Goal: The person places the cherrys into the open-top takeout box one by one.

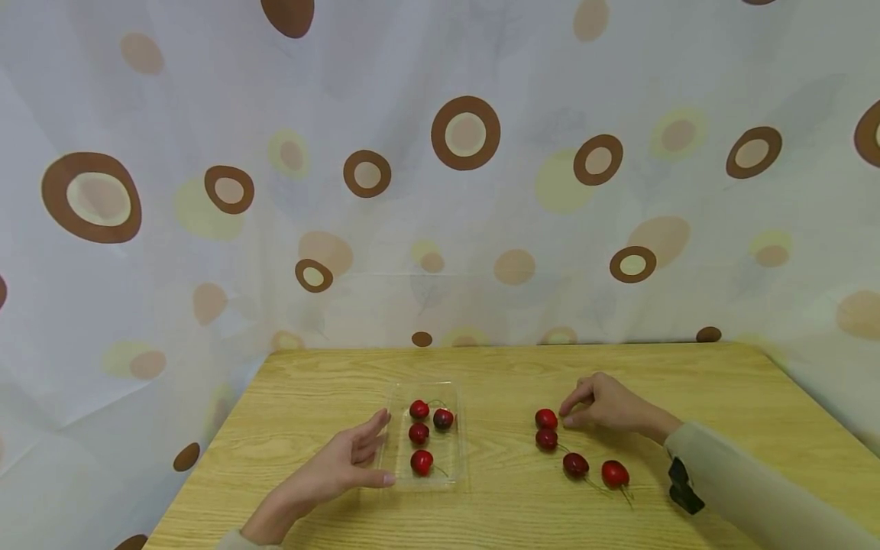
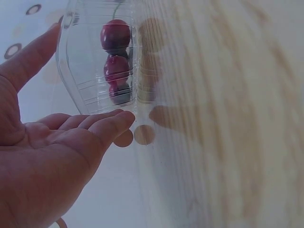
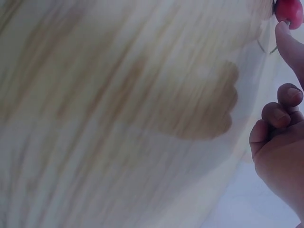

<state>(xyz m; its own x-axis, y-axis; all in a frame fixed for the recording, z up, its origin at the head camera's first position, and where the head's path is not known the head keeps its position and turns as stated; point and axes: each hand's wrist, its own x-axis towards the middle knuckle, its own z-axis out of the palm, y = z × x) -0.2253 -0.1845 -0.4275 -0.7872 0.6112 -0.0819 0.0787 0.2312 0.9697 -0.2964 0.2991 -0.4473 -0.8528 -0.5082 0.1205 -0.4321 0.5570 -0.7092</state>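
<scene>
A clear plastic tray [image 1: 448,462] lies on the wooden table [image 1: 495,374] and holds several red cherries [image 1: 418,433]. My left hand [image 1: 380,449] is open, palm turned toward the tray's left wall, fingers straight and at that wall. In the left wrist view the fingers [image 2: 95,126] lie beside the tray [image 2: 76,71], with cherries [image 2: 115,34] showing through it. To the right, several loose cherries lie in a curved row. My right hand [image 1: 564,415] reaches the farthest one [image 1: 546,418]; a fingertip [image 3: 289,45] touches that cherry [image 3: 289,10], the other fingers are curled.
Other loose cherries [image 1: 546,438] [image 1: 575,464] [image 1: 615,473] lie near my right sleeve [image 1: 742,489]. A white curtain with brown circles [image 1: 465,132] hangs behind and around the table. The table's left edge runs close to my left forearm.
</scene>
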